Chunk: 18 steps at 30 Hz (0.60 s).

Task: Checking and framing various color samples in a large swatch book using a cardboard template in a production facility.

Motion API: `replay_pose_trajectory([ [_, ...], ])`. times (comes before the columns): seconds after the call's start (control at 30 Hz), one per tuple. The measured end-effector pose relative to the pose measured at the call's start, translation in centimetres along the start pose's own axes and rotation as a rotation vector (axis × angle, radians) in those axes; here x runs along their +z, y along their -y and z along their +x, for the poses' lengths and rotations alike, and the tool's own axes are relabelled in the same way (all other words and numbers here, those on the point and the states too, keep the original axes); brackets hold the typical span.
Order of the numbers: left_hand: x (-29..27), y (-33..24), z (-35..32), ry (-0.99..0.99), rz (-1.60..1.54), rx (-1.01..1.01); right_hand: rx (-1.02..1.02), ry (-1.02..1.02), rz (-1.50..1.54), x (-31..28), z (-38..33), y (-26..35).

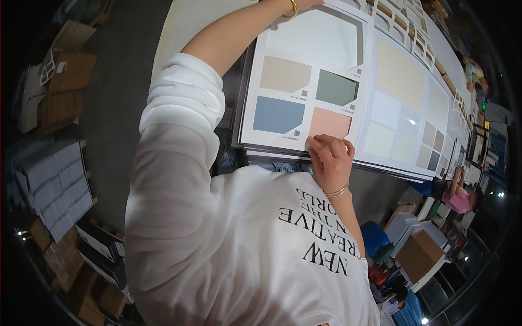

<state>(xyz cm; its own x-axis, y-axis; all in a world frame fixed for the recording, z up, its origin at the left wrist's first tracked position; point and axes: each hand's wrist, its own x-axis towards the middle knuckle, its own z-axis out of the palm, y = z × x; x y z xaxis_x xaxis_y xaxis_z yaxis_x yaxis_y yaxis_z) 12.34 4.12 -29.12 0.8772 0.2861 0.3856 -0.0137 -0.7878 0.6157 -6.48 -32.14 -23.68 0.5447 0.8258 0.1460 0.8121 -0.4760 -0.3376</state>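
A white sample board [253, 98] lies before me with framed colour swatches: a large white panel [318, 33] at the far end, then a beige swatch [285, 75], a green swatch [336, 87], a blue swatch [278, 114] and a peach swatch [330, 120]. At the near edge of the peach swatch, my right hand [333, 160] is closed, fingertips bunched together and touching it; whether anything is pinched between them is hidden. My left hand [309, 2] reaches to the board's far edge, and the top of the picture cuts off its fingers.
Right of the board lies another page of pale and grey swatches [399, 65]. White cut-out frames [405, 24] line the table's far side. On the floor at left are stacked white packs [60, 179] and cardboard boxes [68, 70]. A person in pink [458, 198] is further right.
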Motion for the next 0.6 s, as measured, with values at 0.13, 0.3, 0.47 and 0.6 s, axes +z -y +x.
replay_pose_trajectory([
  [0.13, 0.8, 1.6, -0.3, 0.014, -0.012, -0.006, -0.005, -0.005, 0.004, 0.2, 0.0, 0.0],
  [0.3, 0.3, 2.0, -0.5, -0.046, 0.058, 0.007, 0.013, -0.008, -0.006, 0.2, -0.1, 0.1],
  [0.47, -2.5, 7.3, -2.6, -0.385, -0.090, -0.036, 0.000, 0.025, 0.011, -0.3, -0.1, 0.0],
  [0.6, -6.6, 8.2, -7.2, -0.286, 0.014, -0.103, 0.046, -0.008, 0.031, -1.0, 1.0, -0.8],
])
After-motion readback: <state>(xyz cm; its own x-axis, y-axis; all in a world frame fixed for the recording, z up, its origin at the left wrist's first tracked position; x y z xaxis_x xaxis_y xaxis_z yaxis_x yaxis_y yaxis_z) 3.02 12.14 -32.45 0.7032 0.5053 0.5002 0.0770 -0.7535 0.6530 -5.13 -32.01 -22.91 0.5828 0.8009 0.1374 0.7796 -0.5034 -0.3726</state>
